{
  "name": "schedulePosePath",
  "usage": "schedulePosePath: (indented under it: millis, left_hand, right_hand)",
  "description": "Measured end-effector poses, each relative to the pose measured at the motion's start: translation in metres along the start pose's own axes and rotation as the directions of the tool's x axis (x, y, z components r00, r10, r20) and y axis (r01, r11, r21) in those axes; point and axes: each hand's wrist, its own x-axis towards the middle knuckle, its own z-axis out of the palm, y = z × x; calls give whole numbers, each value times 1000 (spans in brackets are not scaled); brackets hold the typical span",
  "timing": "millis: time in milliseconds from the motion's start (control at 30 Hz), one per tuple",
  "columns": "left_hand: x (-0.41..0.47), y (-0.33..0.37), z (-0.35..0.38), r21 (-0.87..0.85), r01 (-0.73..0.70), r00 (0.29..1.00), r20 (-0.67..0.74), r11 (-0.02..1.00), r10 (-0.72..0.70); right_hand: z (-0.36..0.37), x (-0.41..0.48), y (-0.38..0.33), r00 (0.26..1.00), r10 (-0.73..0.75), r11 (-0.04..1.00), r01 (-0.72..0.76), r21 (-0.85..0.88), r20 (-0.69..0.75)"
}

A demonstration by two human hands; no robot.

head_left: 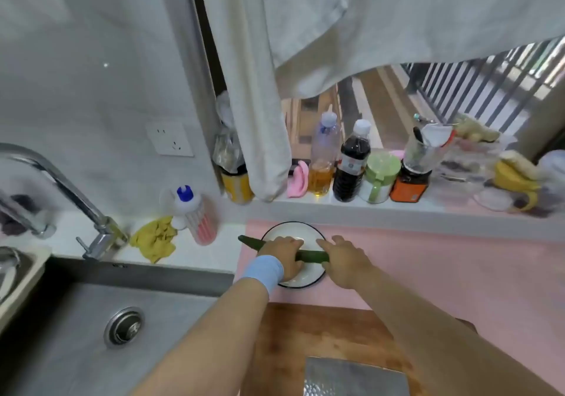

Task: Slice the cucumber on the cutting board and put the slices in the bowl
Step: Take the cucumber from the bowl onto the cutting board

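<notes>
A long dark green cucumber (310,255) lies across the white, dark-rimmed bowl (286,227) on the pink mat. My left hand (282,256), with a blue wristband, grips the cucumber near its middle, and the tapered left end sticks out past the bowl's rim. My right hand (344,261) holds the cucumber's right end over the bowl's right edge. The wooden cutting board (321,328) sits nearer to me, below the bowl. A cleaver blade (351,377) rests flat on the board at the bottom of the view.
A steel sink (91,319) with a faucet (61,187) fills the left. A yellow cloth (156,238) and a dish-soap bottle (195,215) stand behind it. Bottles and jars (351,166) line the window ledge, with bananas (516,178) at the right.
</notes>
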Motion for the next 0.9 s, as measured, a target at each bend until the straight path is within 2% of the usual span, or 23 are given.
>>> schedulePosePath:
  millis: [100,200,267,367,500,633,767,900]
  left_hand:
    - [12,3,14,19,-21,1000,18,1000,21]
    - [16,7,22,90,-85,996,-29,992,88]
    - [17,8,21,95,-119,988,-84,988,127]
    - [9,14,21,31,-164,977,-135,986,167]
    - [-20,34,21,-116,-186,970,-177,976,164]
    - [-57,55,30,-187,-228,959,-211,955,187]
    - [-93,71,51,-298,-187,980,-122,936,157]
    - [-122,78,81,-310,-133,991,-52,942,123]
  right_hand:
    - [14,13,9,999,47,992,-45,115,-17]
    - [24,16,14,995,96,957,-82,280,-35]
    - [23,12,15,992,88,925,-46,378,-95]
    - [17,-3,17,988,82,868,-7,496,-130]
    - [5,-40,19,996,70,772,-25,635,-46]
    - [6,-88,23,999,54,741,-36,670,-6]
    - [23,-137,31,989,134,677,-50,735,-56]
    - [53,-190,54,986,168,783,-124,610,-15]
